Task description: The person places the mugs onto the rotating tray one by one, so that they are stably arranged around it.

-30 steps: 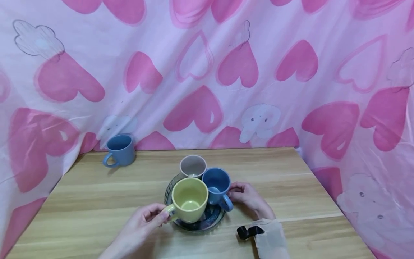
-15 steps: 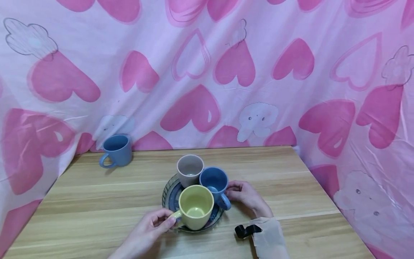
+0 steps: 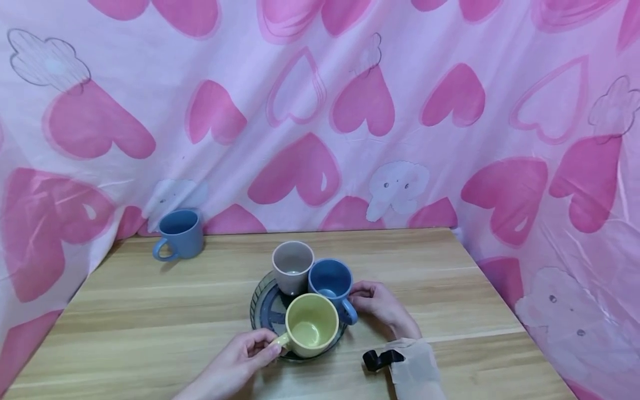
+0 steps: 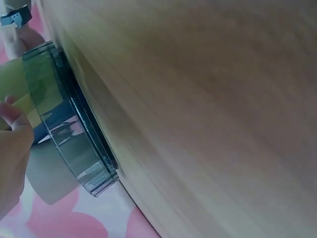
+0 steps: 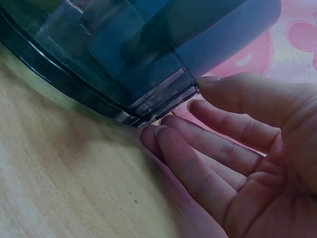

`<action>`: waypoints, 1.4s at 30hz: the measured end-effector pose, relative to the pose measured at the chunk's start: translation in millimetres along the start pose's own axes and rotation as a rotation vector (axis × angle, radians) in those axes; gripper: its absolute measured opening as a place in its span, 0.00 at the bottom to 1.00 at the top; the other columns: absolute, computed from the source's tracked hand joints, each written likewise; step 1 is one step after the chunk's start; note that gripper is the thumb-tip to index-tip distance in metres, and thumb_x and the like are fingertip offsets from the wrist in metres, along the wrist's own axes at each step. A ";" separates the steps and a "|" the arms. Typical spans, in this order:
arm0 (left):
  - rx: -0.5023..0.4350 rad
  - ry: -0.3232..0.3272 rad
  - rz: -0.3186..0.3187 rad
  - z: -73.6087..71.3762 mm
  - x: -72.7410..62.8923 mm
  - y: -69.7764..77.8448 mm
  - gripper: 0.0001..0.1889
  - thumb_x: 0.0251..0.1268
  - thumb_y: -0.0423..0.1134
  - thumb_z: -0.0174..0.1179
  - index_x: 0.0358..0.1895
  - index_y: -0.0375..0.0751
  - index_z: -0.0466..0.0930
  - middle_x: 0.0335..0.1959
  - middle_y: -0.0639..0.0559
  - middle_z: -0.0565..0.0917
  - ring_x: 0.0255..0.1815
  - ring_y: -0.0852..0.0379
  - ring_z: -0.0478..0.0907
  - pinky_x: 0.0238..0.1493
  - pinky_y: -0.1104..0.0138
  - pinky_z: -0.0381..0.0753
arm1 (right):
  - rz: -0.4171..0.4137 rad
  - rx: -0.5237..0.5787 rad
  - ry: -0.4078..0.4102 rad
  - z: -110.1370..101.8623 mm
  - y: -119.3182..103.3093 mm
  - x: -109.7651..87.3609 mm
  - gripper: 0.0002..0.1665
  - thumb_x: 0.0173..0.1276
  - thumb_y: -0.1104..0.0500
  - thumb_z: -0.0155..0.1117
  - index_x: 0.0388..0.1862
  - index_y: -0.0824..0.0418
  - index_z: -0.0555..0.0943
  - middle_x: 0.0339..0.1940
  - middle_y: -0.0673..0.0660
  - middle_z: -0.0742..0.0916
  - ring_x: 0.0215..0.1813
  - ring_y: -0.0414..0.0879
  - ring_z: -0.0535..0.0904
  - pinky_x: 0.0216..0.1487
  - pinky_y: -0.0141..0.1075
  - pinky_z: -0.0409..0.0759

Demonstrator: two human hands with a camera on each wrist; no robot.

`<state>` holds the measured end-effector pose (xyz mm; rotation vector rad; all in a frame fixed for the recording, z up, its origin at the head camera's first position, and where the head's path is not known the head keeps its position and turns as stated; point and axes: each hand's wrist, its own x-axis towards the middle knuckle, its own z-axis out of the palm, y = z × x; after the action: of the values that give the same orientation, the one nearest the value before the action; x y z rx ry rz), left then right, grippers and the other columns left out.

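In the head view my left hand (image 3: pixel 245 355) pinches the handle of a yellow mug (image 3: pixel 312 325), which stands at the front of a round tray (image 3: pixel 260 308) with a dark patterned base. The left wrist view shows the tray's see-through wall (image 4: pixel 79 144) beside that hand. Behind the yellow mug are a blue mug (image 3: pixel 330 278), its handle toward the front right, and a greyish-pink cup (image 3: pixel 292 266). My right hand (image 3: pixel 382 308) holds the tray's right edge. Its thumb (image 5: pixel 237 94) is at the upper rim and its other fingertips are bent in at the base.
Another blue mug (image 3: pixel 187 240) stands at the table's back left corner, handle to the left. Pink heart-patterned cloth (image 3: pixel 300 172) hangs behind and along both sides of the wooden table (image 3: pixel 170 300). A black mount (image 3: pixel 381 360) is strapped to the right wrist.
The left hand has moved the yellow mug rightward and toward the front over the tray, and lower, uncovering the grey-pink cup and the tray's left part. The right hand has stayed at the tray's edge.
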<state>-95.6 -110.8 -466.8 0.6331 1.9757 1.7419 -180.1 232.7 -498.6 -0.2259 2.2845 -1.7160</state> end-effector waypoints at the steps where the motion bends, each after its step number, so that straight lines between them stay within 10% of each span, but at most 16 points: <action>1: 0.000 -0.003 -0.002 -0.1 0.4 0.0 0.11 0.75 0.36 0.53 0.45 0.30 0.79 0.33 0.50 0.78 0.33 0.61 0.73 0.33 0.70 0.73 | -0.005 -0.005 0.000 0.3 -0.3 0.3 0.15 0.65 0.62 0.67 0.49 0.67 0.83 0.42 0.58 0.87 0.47 0.47 0.81 0.52 0.35 0.76; 28: -0.023 0.044 -0.087 -1.2 5.0 6.4 0.13 0.74 0.38 0.55 0.48 0.28 0.78 0.41 0.43 0.80 0.40 0.50 0.79 0.42 0.64 0.82 | 0.010 -0.042 0.028 1.3 1.2 0.9 0.12 0.66 0.62 0.65 0.46 0.66 0.84 0.40 0.56 0.88 0.46 0.47 0.79 0.51 0.36 0.76; 42: 0.203 -0.001 -0.109 -41.9 -10.6 34.4 0.19 0.76 0.46 0.51 0.62 0.43 0.75 0.60 0.42 0.77 0.58 0.43 0.73 0.51 0.63 0.78 | -0.014 -0.037 0.024 0.1 3.3 0.9 0.12 0.65 0.64 0.63 0.46 0.68 0.83 0.39 0.56 0.87 0.46 0.46 0.79 0.52 0.36 0.75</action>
<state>-109.9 -146.8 -427.5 0.5794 2.1621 1.4895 -180.8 233.2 -501.9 -0.2306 2.3380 -1.6935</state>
